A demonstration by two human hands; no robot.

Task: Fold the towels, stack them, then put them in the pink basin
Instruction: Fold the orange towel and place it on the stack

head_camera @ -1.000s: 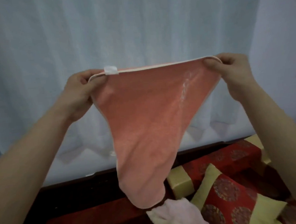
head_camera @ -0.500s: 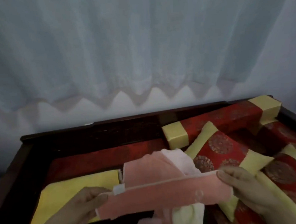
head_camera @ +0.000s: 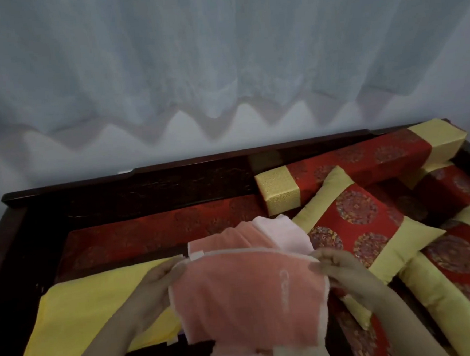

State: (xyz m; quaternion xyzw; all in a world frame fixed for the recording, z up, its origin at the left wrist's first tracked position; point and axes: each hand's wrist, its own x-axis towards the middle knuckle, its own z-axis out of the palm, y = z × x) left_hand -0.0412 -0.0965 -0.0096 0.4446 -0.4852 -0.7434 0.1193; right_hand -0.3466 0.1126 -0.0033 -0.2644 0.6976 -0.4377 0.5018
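Pinching the salmon towel (head_camera: pixel 247 293) by its top edge, head view: left hand (head_camera: pixel 152 289) is gripping the left corner and right hand (head_camera: pixel 343 274) is gripping the right corner. Fingers (head_camera: pixel 322 266) of both hands are curling round the cloth, narrow, holding the towel stretched between them. Towel is hanging down from the fingers toward the bottom edge of the picture, with its far part folding over behind the fingers. White tag (head_camera: pixel 196 255) is sticking out of the hem just beyond the left fingers. Pale printed lettering is showing on the cloth just inside the right fingers, too blurred to read.

Pale pink towel (head_camera: pixel 283 235) is lying crumpled just behind the held one, beyond and between the two sets of fingers. Yellow cloth (head_camera: pixel 84 313) is lying flat to the outside of the left fingers, passing under the left forearm. Red-and-yellow cushion (head_camera: pixel 356 219) is sitting just beyond the right fingers, and a long bolster (head_camera: pixel 352 164) is lying further back. Dark wooden frame (head_camera: pixel 117 183) is running across well beyond both hands, and a white curtain (head_camera: pixel 219 53) is hanging behind it.
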